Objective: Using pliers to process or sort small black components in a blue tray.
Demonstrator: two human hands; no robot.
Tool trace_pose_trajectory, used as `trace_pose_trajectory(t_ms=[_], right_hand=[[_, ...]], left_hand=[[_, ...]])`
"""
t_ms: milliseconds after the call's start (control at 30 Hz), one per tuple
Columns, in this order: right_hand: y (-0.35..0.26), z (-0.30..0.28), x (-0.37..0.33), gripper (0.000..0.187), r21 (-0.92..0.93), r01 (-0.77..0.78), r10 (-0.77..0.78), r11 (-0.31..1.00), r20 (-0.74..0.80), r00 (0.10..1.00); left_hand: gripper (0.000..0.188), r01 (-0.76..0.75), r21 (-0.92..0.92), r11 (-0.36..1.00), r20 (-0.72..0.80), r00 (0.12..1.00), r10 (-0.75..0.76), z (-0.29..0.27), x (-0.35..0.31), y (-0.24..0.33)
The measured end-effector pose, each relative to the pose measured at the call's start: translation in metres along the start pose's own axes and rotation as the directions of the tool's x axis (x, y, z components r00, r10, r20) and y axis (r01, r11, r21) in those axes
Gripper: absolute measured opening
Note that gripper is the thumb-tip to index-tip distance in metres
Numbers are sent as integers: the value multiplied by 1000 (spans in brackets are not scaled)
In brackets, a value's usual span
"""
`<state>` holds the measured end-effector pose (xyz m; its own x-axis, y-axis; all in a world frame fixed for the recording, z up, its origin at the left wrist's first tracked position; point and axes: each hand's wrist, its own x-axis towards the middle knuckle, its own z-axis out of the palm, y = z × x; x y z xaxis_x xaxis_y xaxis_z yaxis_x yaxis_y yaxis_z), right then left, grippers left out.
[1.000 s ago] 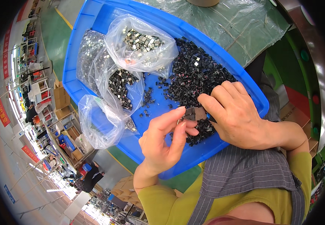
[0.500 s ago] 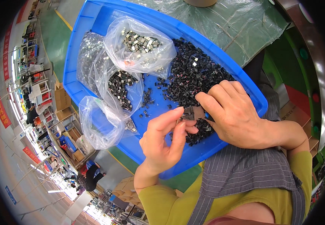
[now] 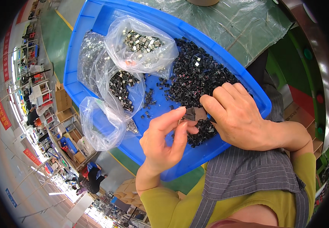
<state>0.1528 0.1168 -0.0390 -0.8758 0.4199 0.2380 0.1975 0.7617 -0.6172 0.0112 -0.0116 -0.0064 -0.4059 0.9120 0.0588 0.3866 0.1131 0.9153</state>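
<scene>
My left hand (image 3: 162, 142) is closed in a pinch over the near part of a blue tray (image 3: 261, 99), its thumb and forefinger close together. At its fingertips is a small dark piece (image 3: 189, 114), partly see-through. Just right of that, a flat brownish piece (image 3: 200, 114) shows between my two hands. My right hand (image 3: 236, 117) is curled with its knuckles up; a bit of blue and black shows under its fingers, but what it grips is hidden. Beyond and beneath both hands lies a heap of small black parts (image 3: 195, 76).
Inside the tray, an open clear bag (image 3: 115, 47) holds silvery blocks (image 3: 141, 41). Another bag has dark metallic blocks (image 3: 122, 89), and a third clear bag (image 3: 90, 131) hangs over the left rim. Plastic sheeting (image 3: 244, 22) covers the surface behind. Shelves and cartons (image 3: 62, 102) stand left.
My left hand has shifted slightly left, away from the right hand. My right hand has barely moved, and the tray and bags look the same.
</scene>
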Motion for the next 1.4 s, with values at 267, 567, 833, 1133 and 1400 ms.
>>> trace_pose_trajectory(t_ms=[267,567,833,1133,1400], right_hand=[[0,1,-3,53,83,-8,6,996,22,1000],[0,3,0,27,10,-7,7,1000,-23,1000],[0,3,-1,25,-40,1,-2,999,-29,1000],[-1,1,1,21,-17,11,-12,1000,-27,1000],[1,-1,1,26,115,6,-13,993,64,998]], left_hand=[[29,4,-58,998,1,1000,-4,0,1,0],[26,-29,81,996,93,995,21,-5,2,1],[27,26,18,999,16,1000,-26,-2,3,0],[26,25,-87,996,40,999,-21,-3,3,1],[25,61,-149,987,49,997,-54,-2,1,3]])
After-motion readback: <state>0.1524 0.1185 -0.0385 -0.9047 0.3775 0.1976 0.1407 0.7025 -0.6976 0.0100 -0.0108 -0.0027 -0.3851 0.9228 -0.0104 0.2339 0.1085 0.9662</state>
